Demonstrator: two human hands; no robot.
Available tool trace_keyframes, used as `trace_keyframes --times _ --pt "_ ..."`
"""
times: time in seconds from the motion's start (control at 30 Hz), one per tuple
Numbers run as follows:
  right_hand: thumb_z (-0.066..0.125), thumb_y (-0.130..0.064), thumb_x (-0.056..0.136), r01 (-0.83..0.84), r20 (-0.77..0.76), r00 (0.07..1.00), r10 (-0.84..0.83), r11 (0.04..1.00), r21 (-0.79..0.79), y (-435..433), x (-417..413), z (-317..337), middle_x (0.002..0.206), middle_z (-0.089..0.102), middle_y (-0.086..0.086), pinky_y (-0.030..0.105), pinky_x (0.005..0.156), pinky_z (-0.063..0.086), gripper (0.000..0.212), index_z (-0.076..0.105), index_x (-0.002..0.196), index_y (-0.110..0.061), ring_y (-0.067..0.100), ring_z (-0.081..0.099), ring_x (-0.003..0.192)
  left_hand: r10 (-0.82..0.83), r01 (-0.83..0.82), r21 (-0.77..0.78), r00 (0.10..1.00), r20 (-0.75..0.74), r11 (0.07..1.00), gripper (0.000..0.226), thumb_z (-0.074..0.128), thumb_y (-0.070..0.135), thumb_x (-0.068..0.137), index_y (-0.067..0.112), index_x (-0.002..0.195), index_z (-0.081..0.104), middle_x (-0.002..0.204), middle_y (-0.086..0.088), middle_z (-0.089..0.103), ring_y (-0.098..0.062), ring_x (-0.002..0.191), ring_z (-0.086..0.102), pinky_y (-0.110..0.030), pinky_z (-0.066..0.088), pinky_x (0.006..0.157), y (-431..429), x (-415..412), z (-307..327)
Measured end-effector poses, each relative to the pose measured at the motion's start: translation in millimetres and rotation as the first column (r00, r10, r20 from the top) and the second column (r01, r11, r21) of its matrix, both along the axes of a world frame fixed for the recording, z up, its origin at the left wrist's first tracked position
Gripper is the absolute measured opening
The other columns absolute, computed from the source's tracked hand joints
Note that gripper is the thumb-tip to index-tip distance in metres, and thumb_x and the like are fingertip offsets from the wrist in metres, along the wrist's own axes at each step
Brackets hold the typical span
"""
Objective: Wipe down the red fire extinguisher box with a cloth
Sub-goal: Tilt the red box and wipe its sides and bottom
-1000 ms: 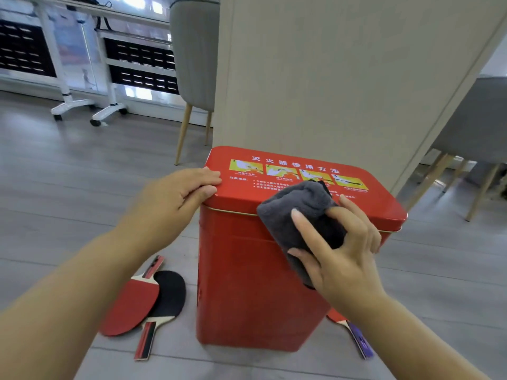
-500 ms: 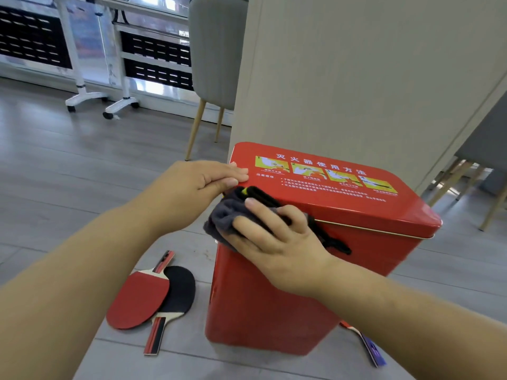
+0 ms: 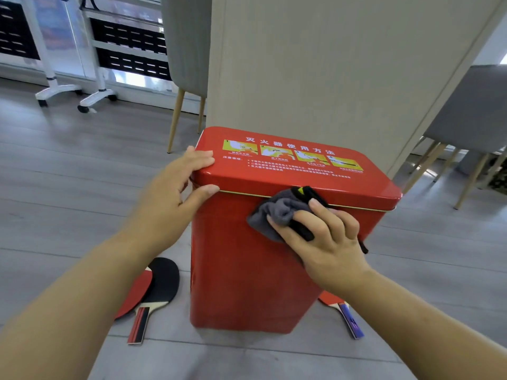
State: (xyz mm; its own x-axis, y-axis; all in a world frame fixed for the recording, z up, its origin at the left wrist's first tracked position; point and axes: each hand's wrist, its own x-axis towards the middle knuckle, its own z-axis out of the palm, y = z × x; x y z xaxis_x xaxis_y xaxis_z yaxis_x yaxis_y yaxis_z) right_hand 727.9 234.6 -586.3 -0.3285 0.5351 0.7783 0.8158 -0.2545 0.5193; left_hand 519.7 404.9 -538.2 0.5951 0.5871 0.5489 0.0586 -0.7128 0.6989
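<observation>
The red fire extinguisher box (image 3: 241, 275) stands upright on the grey floor against a beige panel, its lid printed with yellow instruction pictures. My left hand (image 3: 175, 187) grips the lid's near left corner, fingers on top and thumb under the rim. My right hand (image 3: 321, 237) presses a bunched grey cloth (image 3: 277, 209) with a black edge against the front face, just under the lid's rim, right of centre.
Two table tennis paddles (image 3: 153, 292) lie on the floor left of the box, and a third paddle (image 3: 343, 311) sticks out at its right. Grey chairs with wooden legs (image 3: 189, 50) stand behind and to the right. White wheeled stands (image 3: 93, 100) are at the back left.
My right hand slid the cloth along the front rim from the left corner toward the right. My left hand stays on the left corner, thumb now under the rim.
</observation>
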Motion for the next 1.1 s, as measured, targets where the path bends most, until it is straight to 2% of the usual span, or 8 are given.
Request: trace_keyframes --times 0.2,0.27,0.37,0.5,0.6,0.7,0.9,1.1 --pt "0.065 -0.032 0.089 0.176 -0.318 0.938 -0.140 0.981 0.087 -42 23 -17 0.117 0.041 -0.002 0.041 0.096 0.039 0.034 0.059 0.122 -0.039 0.029 0.045 0.120 0.050 -0.031 -0.169 0.992 0.112 0.985 0.050 0.070 0.019 0.077 0.036 0.118 0.046 0.127 0.042 0.033 0.000 0.111 0.049 -0.012 0.041 0.088 -21 13 -6" --pt "0.065 -0.048 0.085 0.075 -0.680 0.733 -0.013 0.995 0.062 -47 21 -8 0.107 0.055 -0.005 0.045 0.085 0.051 0.018 0.067 0.101 -0.039 0.022 0.061 0.100 0.099 -0.076 -0.177 0.988 0.122 0.981 0.055 0.071 0.011 0.078 0.031 0.123 0.046 0.123 0.044 0.035 -0.008 0.113 0.050 -0.007 0.040 0.088 -25 17 -8" --pt "0.072 -0.036 0.082 -0.018 -0.858 0.473 0.201 0.976 0.219 -52 25 -4 0.095 0.067 -0.007 0.043 0.080 0.055 0.010 0.066 0.088 -0.032 0.015 0.065 0.090 0.137 -0.105 -0.186 0.976 0.168 0.977 0.057 0.071 0.007 0.077 0.030 0.123 0.047 0.122 0.040 0.039 -0.008 0.111 0.053 0.001 0.040 0.083 -30 20 -9" --pt "0.062 -0.008 0.088 -0.012 -0.887 0.413 0.208 0.975 0.223 -60 28 -17 0.117 0.044 -0.038 0.002 0.095 0.034 0.031 0.062 0.116 -0.022 -0.022 0.040 0.112 0.171 -0.138 -0.156 0.960 0.220 0.978 0.056 0.073 0.006 0.076 0.034 0.117 0.046 0.123 0.036 0.042 0.019 0.097 0.054 0.003 0.040 0.079 -40 21 -10" --pt "0.056 -0.007 0.088 0.059 -0.817 0.562 0.127 0.980 0.193 -62 31 -30 0.128 0.019 -0.013 0.010 0.112 0.016 0.055 0.041 0.138 -0.023 -0.013 0.017 0.130 0.182 -0.147 -0.158 0.955 0.234 0.976 0.057 0.073 0.005 0.076 0.033 0.118 0.047 0.128 0.028 0.044 0.013 0.101 0.054 0.003 0.040 0.080 -46 21 -13" --pt "0.058 0.001 0.084 0.066 -0.867 0.444 0.225 0.957 0.282 -61 32 -35 0.128 0.020 -0.007 0.024 0.112 0.027 0.064 0.036 0.138 -0.026 0.011 0.032 0.128 0.185 -0.157 -0.141 0.957 0.222 0.978 0.057 0.073 0.006 0.076 0.035 0.118 0.046 0.133 0.022 0.043 0.005 0.105 0.054 0.002 0.040 0.082 -46 21 -14" --pt "0.063 0.004 0.081 0.142 -0.876 0.325 0.357 0.897 0.419 -53 18 -29 0.126 0.026 0.002 0.009 0.107 0.024 0.061 0.039 0.134 -0.016 -0.014 0.026 0.122 0.167 -0.150 -0.099 0.967 0.194 0.984 0.056 0.072 0.011 0.078 0.029 0.126 0.047 0.126 0.036 0.040 0.025 0.101 0.047 0.002 0.041 0.081 -41 18 -17" --pt "0.061 -0.007 0.085 0.205 -0.857 0.218 0.467 0.837 0.508 -58 21 -23 0.127 0.030 -0.010 0.028 0.107 0.038 0.060 0.034 0.133 -0.030 0.010 0.039 0.126 0.128 -0.118 -0.066 0.975 0.179 0.991 0.055 0.069 0.026 0.074 0.036 0.121 0.044 0.129 0.033 0.040 0.021 0.105 0.046 -0.003 0.044 0.085 -36 14 -16"
